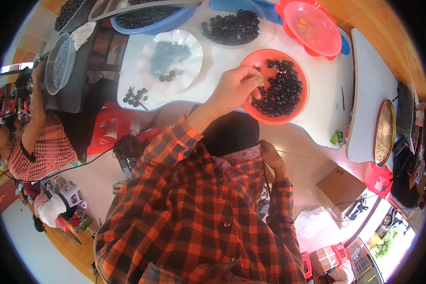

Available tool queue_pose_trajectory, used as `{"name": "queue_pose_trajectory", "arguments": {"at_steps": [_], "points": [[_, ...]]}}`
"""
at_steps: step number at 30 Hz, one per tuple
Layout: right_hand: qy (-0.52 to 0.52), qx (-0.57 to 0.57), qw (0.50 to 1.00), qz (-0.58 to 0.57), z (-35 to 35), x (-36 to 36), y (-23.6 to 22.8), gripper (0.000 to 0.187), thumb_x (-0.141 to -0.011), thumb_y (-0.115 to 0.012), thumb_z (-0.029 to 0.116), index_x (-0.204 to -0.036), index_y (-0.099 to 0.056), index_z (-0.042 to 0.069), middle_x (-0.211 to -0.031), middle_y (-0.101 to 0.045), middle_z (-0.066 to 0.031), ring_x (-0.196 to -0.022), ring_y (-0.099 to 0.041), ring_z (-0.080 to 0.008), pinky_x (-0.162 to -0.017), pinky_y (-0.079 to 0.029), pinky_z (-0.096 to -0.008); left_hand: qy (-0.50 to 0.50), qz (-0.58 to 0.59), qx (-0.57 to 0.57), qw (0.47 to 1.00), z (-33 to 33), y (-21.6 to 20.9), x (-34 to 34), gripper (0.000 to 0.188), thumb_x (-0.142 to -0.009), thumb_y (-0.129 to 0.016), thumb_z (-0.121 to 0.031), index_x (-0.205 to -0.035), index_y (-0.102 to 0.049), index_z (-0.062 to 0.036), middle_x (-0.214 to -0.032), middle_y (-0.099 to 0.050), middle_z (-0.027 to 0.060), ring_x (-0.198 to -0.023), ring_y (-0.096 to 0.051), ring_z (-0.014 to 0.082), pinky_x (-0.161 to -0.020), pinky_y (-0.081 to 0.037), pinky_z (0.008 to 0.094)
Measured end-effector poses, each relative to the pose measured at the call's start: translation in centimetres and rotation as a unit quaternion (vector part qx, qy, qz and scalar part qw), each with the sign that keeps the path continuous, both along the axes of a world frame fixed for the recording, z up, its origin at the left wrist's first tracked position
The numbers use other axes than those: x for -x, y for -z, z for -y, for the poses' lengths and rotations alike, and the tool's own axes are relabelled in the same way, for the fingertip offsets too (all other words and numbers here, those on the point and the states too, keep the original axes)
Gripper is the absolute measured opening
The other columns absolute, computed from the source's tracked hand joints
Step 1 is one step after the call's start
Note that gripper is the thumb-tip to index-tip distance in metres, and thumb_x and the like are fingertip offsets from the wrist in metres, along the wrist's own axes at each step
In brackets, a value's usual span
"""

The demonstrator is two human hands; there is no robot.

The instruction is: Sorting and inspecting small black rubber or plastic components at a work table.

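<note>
Head view: I see the left hand [235, 87] reaching out over the white surface [222, 59], fingers pinched together at the near rim of an orange bowl [302, 102] filled with dark round beads [279, 92]. Whether a bead sits between the fingertips I cannot tell; they are closed tight against each other. The bowl stands toward the near right part of the surface.

The right hand [273, 158] is low, close to the body at the edge of the plaid shirt, fingers curled; a thin cord seems to run from it, but I cannot tell whether it grips it.

Around the bowl: a scalloped white plate [146, 66] with pale beads and a few dark ones to the left, a small heap of dark beads [135, 97] loose on the surface near it, a clear dish of dark beads [232, 26] beyond, a blue basket [149, 26] further left, and a red-pink bowl [312, 28] at the far right. Nothing lies between hand and bowl.

Another person in a red checked top [42, 151] sits to the left, holding up a clear bowl [59, 61]. A cardboard box [341, 187] rests on the floor at right.
</note>
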State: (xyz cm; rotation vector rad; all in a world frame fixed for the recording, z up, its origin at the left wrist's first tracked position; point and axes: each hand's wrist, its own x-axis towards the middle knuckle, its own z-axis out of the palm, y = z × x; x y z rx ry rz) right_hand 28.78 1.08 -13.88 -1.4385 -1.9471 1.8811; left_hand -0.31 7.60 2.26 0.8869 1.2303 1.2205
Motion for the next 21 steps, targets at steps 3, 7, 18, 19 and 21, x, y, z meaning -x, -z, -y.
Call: {"name": "queue_pose_trajectory", "arguments": {"at_steps": [3,7,18,19,21], "points": [[-0.098,-0.006,0.993,0.062,-0.6,0.1,-2.2,0.018,-0.086,-0.049,-0.004,-0.1,-0.06,-0.007,-0.094,-0.065,-0.0207,-0.089,-0.06,-0.026,-0.084,-0.047,-0.038,-0.01,0.192,0.011,0.981,0.9,0.7,0.1,0.017,-0.099,-0.057,-0.013,-0.102,-0.064,0.0026,-0.096,-0.069,0.0115,-0.068,-0.067,0.012,-0.054,-0.057,0.0241],[-0.144,-0.043,0.985,0.089,-1.3,0.6,-5.1,0.023,-0.083,-0.052,-0.002,-0.104,-0.06,-0.007,-0.096,-0.066,-0.0263,-0.093,-0.064,-0.0419,-0.084,-0.05,-0.0442,-0.016,0.235,0.034,0.971,1.5,1.5,0.2,0.019,-0.099,-0.059,-0.014,-0.103,-0.064,0.0038,-0.096,-0.069,0.0137,-0.068,-0.068,0.0135,-0.055,-0.058,0.0252],[-0.131,-0.267,0.953,0.054,-2.5,2.2,-10.9,0.021,-0.082,-0.063,0.001,-0.103,-0.065,-0.002,-0.09,-0.068,-0.0173,-0.082,-0.067,-0.0315,-0.073,-0.053,-0.0363,-0.006,0.312,0.064,0.948,3.4,1.8,0.1,0.02,-0.099,-0.06,-0.018,-0.101,-0.065,0.001,-0.092,-0.07,0.0121,-0.064,-0.066,0.0124,-0.052,-0.054,0.0236],[-0.128,-0.211,0.968,0.055,-2.7,2.7,-13.0,0.022,-0.081,-0.063,-0.001,-0.103,-0.066,-0.002,-0.092,-0.068,-0.0184,-0.084,-0.067,-0.0314,-0.076,-0.053,-0.0371,-0.008,0.313,0.063,0.948,3.7,1.8,0.0,0.02,-0.099,-0.06,-0.018,-0.101,-0.065,0.001,-0.092,-0.07,0.0121,-0.064,-0.066,0.0124,-0.052,-0.054,0.0236],[-0.127,-0.154,0.978,0.058,-3.0,3.8,-16.2,0.023,-0.08,-0.062,-0.003,-0.103,-0.066,-0.002,-0.094,-0.068,-0.0196,-0.087,-0.068,-0.0314,-0.079,-0.053,-0.0378,-0.009,0.283,0.068,0.957,4.2,1.7,-0.3,0.018,-0.099,-0.059,-0.017,-0.1,-0.065,0.0001,-0.092,-0.07,0.0118,-0.064,-0.066,0.0121,-0.053,-0.055,0.0232]]}}
